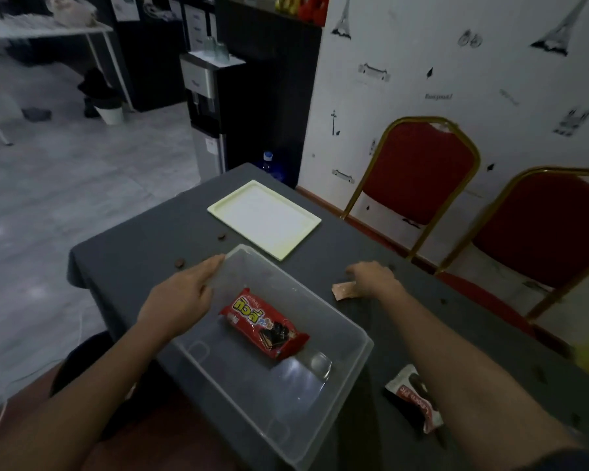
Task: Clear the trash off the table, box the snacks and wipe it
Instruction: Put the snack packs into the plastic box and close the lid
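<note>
A clear plastic box [351,379] stands in the middle of the dark grey table [133,263]. Inside it lies a red wafer snack pack [264,324]. My left hand [181,294] rests on the box's far left rim, fingers stretched along it. My right hand [374,278] is to the right of the box, fingers curled down on a small pinkish wrapper scrap [344,289] on the cloth. A white and red snack pack [413,397] lies under my right forearm near the front edge. The pale box lid [264,219] lies flat at the far end.
Small brown crumbs [179,264] and another crumb [221,236] dot the cloth left of the lid, with more specks on the right side. Two red chairs with gold frames [422,171] stand right of the table. A water dispenser [206,107] stands behind the far corner.
</note>
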A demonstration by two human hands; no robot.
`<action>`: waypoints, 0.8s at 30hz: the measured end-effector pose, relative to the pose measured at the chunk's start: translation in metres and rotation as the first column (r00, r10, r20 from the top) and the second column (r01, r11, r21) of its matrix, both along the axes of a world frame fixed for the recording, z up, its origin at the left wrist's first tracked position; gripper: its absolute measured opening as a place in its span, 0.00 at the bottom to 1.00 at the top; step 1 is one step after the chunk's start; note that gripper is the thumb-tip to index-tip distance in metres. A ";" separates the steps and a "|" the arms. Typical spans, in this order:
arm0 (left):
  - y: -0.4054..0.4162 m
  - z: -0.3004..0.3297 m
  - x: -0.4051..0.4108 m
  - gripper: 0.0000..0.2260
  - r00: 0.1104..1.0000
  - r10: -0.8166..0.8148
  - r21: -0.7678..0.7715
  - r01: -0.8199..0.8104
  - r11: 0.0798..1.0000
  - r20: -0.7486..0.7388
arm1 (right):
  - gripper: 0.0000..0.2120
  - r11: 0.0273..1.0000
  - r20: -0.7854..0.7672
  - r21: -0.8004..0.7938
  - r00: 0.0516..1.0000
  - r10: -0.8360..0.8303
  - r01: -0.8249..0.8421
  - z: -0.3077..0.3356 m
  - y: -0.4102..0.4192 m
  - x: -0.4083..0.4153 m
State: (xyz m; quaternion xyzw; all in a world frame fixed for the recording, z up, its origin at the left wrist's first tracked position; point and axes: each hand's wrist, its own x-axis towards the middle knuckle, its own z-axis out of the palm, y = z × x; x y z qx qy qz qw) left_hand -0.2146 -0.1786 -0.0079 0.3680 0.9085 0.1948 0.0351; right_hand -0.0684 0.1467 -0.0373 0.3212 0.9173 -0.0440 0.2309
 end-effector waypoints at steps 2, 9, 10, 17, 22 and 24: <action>0.001 -0.002 -0.002 0.26 1.000 0.003 -0.004 -0.003 1.000 -0.014 | 0.20 0.992 -0.017 0.076 0.995 0.102 -0.101 -0.023 0.002 0.006; 0.001 -0.004 0.003 0.26 1.000 0.003 -0.015 -0.003 1.000 -0.003 | 0.15 0.950 -0.094 0.258 0.975 0.203 -0.173 -0.049 -0.010 0.005; 0.000 -0.004 0.003 0.26 1.000 -0.004 -0.016 0.004 1.000 -0.004 | 0.14 0.951 -0.120 0.267 0.974 0.191 -0.154 -0.047 -0.011 0.004; 0.000 -0.002 0.002 0.25 1.000 -0.024 -0.007 0.024 1.000 0.007 | 0.12 0.884 -0.657 -0.432 0.608 -0.445 0.180 0.025 -0.023 -0.004; 0.000 0.002 0.002 0.25 0.999 -0.035 0.009 0.035 0.999 0.035 | 0.09 0.583 -0.514 -0.812 0.482 -0.710 -0.007 0.101 -0.056 -0.014; 0.001 0.001 0.001 0.25 0.999 -0.042 0.013 0.042 0.999 0.031 | 0.14 0.464 -0.439 -0.882 0.510 -0.740 -0.087 0.115 -0.080 -0.010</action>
